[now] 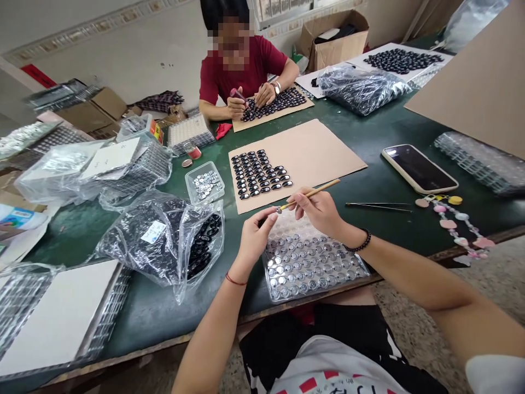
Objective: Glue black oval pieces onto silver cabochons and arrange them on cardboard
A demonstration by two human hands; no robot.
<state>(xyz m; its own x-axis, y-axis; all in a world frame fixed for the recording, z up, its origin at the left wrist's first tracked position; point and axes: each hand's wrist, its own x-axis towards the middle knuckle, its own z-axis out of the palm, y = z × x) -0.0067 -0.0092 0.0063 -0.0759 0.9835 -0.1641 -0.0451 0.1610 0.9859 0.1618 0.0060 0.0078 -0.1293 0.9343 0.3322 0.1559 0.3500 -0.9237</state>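
Observation:
My right hand (318, 210) pinches a thin wooden stick (314, 192) like a pen, its tip pointing left at a small silvery piece by my left fingertips. My left hand (255, 236) is curled in a pinch on a small dark piece just beside that tip. Both hands hover over a clear plastic tray (314, 262) filled with several small round silver pieces. Beyond them lies a brown cardboard sheet (320, 148) carrying rows of dark oval pieces (258, 172).
A plastic bag of dark pieces (172, 238) lies left of the tray, a small clear box (205, 183) behind it. A phone (418, 168), tweezers (377, 205) and a charm string (455, 219) lie right. Across the green table a person in red works on similar pieces.

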